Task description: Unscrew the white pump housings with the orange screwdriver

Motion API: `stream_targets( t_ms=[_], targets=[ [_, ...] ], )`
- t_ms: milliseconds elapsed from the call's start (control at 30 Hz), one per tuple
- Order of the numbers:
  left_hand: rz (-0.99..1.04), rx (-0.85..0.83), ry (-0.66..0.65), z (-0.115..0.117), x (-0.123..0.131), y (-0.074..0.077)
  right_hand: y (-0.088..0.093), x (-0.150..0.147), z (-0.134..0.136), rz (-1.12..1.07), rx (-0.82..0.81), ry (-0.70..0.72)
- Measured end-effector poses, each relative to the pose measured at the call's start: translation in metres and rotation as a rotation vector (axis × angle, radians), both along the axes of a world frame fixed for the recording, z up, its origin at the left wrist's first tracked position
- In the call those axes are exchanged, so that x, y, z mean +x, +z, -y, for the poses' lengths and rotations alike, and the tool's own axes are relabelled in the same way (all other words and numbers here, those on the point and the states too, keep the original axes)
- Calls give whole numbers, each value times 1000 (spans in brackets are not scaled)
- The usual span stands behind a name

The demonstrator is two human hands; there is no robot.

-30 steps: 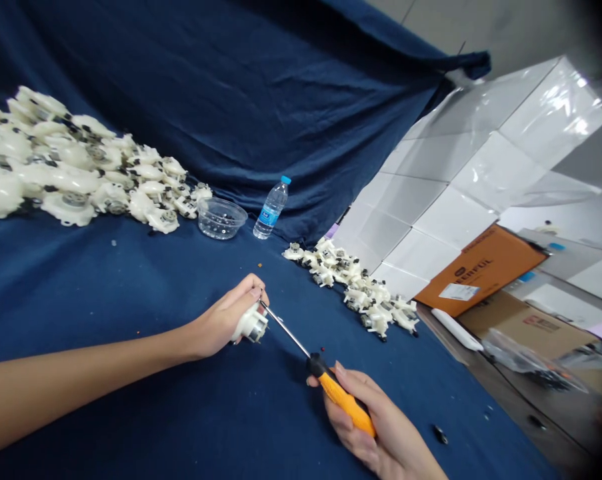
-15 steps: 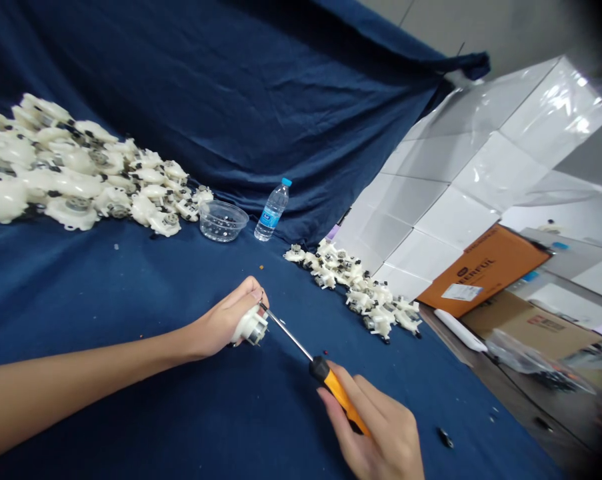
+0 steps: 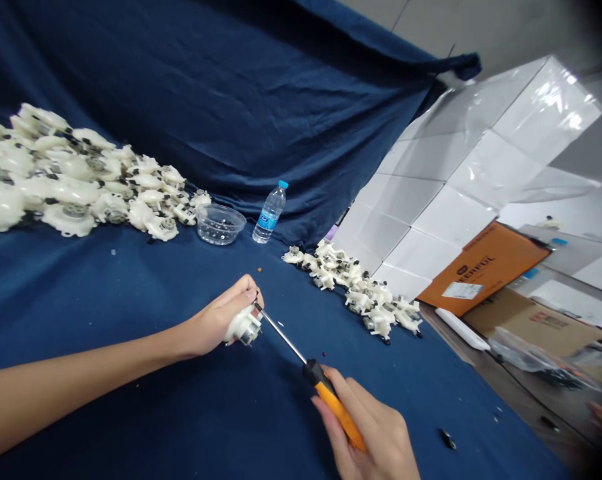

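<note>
At your twelve o'clock, a clear plastic bowl [image 3: 221,224] sits just beside a water bottle [image 3: 269,213]. A heap of white plastic housings [image 3: 55,183] lies at ten o'clock, smaller white plastic parts [image 3: 351,283] at one o'clock, and an orange cardboard box [image 3: 483,270] at two o'clock, against plastic-wrapped white panels [image 3: 445,180].

R hand [image 3: 368,427] & screwdriver [image 3: 331,400] shifted left.

Bright, even light with soft shadows; glare streaks the plastic-wrapped white boxes [image 3: 545,113], and the corner beyond them darkens.
</note>
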State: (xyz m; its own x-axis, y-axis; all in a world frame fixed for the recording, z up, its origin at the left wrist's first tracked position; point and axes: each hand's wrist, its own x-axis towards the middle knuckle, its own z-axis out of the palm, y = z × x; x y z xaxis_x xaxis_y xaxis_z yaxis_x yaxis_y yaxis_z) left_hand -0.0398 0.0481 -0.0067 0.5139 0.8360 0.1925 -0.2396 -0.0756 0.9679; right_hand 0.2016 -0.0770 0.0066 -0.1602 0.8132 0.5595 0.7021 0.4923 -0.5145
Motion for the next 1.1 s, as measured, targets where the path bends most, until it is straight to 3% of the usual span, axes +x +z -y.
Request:
stream_targets(
  t_ms=[33, 100, 167, 267, 333, 400, 467, 567, 633, 700, 833, 900, 933, 967, 1000, 1033, 1100],
  targets=[
    [10, -19, -2, -2, 0, 0, -1, -1, 1, 47, 57, 10],
    [30, -69, 1, -5, 2, -1, 0, -3, 1, -54, -62, -33],
    [46, -97, 4, -7, 3, -1, 5, -6, -1, -381, -397, -57],
    [52, -82, -3, -6, 4, -1, 16, -9, -4, -879, -904, 43],
    [41, -63, -13, -5, 5, -2, 19, -9, -4, -949, -1035, 88],
    [19, -50, -24, -4, 5, -2, 17, -8, -3, -758, -948, 48],
    [8, -50, -42, -4, 4, -3, 10, -5, 0, -382, -593, 10],
    [9, -58, -67, -6, 3, -3, -2, -1, 3, 225, 88, 9],
    [7, -68, -64, -7, 2, -3, -5, 1, 3, 348, 262, 26],
    [3, -75, -42, -7, 2, -2, -1, 0, 1, 160, 103, 50],
    [3, -53, -12, -4, 2, 1, 15, -3, -5, -649, -668, 15],
    [5, -29, -12, -1, 2, 2, 19, -4, -7, -846, -994, 27],
    [2, -17, -15, 0, 2, 2, 19, -3, -7, -832, -1083, 52],
    [-7, -6, -24, 1, 1, 2, 18, -2, -7, -748, -1095, 79],
    [-17, 3, -33, 1, 1, 2, 14, -1, -7, -619, -1002, 93],
    [-28, 7, -41, 1, 0, 2, 9, 0, -6, -457, -813, 90],
    [-45, 7, -50, -1, -1, 2, -1, 2, -4, -83, -278, 53]
  ],
)
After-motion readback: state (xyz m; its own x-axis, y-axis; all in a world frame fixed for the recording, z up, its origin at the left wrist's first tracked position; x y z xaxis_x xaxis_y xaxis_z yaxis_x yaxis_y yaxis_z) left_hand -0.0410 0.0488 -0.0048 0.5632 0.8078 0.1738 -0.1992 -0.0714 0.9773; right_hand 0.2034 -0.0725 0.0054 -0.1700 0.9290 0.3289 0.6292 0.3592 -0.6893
